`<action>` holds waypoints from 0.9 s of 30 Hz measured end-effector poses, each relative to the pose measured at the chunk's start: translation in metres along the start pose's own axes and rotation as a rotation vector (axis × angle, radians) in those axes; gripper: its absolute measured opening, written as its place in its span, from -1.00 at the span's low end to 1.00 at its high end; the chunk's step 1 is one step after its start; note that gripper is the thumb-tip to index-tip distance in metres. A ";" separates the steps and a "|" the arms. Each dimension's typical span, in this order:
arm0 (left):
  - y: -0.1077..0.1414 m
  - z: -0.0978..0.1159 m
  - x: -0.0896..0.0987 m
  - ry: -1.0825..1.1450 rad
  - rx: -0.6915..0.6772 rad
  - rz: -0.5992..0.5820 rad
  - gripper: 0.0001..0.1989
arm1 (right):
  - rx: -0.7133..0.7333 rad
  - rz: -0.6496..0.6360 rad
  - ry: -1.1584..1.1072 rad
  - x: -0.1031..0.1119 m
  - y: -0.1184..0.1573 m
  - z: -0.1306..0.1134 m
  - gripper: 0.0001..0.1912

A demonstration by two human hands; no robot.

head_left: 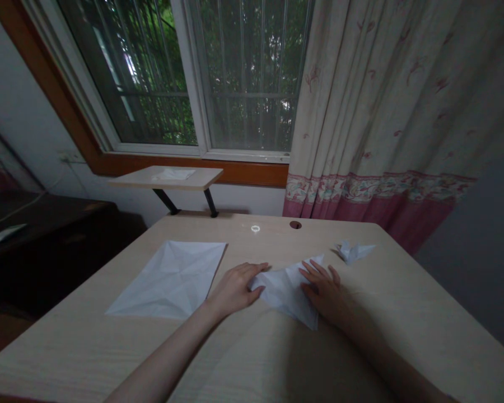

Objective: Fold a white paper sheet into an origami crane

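A partly folded white paper (286, 291) lies on the desk between both hands. My left hand (237, 288) holds its left corner, thumb below and fingers above. My right hand (322, 286) rests on the paper's right part with its fingers spread. To the left lies a creased, unfolded white sheet (172, 280). A small folded white paper figure with pointed ends (353, 253) sits beyond my right hand, apart from it.
The light wood desk (243, 358) has a round hole (295, 225) near its back edge. A raised shelf (140, 178) at the back left bears white paper (177, 174). Behind are a window and a patterned curtain (369, 112). A dark cabinet (46, 224) stands left.
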State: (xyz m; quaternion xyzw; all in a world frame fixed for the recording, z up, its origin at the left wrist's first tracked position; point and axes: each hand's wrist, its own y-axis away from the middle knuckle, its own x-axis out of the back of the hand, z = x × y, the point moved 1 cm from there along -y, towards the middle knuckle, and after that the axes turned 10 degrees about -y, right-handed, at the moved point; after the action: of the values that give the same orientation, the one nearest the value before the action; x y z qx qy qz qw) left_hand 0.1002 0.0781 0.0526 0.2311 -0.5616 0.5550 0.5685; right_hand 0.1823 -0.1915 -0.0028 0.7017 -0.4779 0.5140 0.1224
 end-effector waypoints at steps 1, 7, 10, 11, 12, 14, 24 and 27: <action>0.000 -0.003 0.000 0.022 0.031 0.006 -0.49 | -0.003 0.004 0.003 -0.001 0.000 0.001 -0.61; -0.002 -0.012 0.001 0.149 0.222 -0.037 -0.67 | -0.018 0.059 0.010 -0.007 0.001 0.006 -0.62; -0.003 -0.014 0.000 0.216 0.290 -0.039 -0.71 | -0.016 0.079 0.003 -0.009 0.001 0.008 -0.63; -0.004 -0.014 0.000 0.236 0.299 -0.036 -0.73 | -0.019 0.084 0.000 -0.009 0.001 0.009 -0.63; -0.004 -0.015 -0.001 0.253 0.306 -0.033 -0.73 | -0.022 0.089 -0.002 -0.009 0.001 0.009 -0.63; -0.004 -0.016 -0.002 0.268 0.313 -0.030 -0.73 | -0.025 0.098 -0.010 -0.010 0.001 0.010 -0.63; -0.004 -0.017 -0.001 0.294 0.253 0.028 -0.67 | -0.033 0.105 -0.012 -0.011 0.001 0.011 -0.63; -0.004 -0.013 0.004 0.202 0.106 0.076 -0.56 | -0.034 0.091 -0.008 -0.010 0.001 0.009 -0.62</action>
State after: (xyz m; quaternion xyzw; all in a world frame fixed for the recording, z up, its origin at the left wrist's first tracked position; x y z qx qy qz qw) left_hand 0.1075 0.0896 0.0544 0.1825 -0.4798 0.6255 0.5876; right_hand 0.1866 -0.1925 -0.0150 0.6792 -0.5184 0.5081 0.1088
